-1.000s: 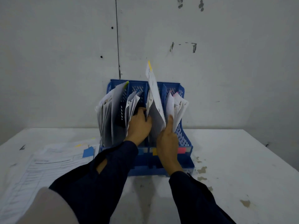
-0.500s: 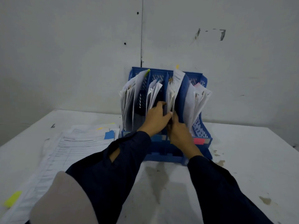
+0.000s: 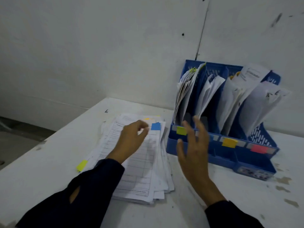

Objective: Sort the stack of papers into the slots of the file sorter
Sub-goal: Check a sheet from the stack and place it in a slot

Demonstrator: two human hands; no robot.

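1. Here, the left hand (image 3: 131, 139) hovers over the stack of papers (image 3: 144, 163), fingers loosely curled, holding nothing.
2. The right hand (image 3: 194, 150) – fingers spread, empty.
3. The file sorter (image 3: 222, 155) stands at 3 o'clock from the stack.

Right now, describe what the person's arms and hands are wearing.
Both arms are covered to the wrist by long, dark navy sleeves. The left sleeve has a small tear near the forearm. The left hand and right hand are bare: no gloves, and no rings or watch can be seen, though the picture is a little blurred.
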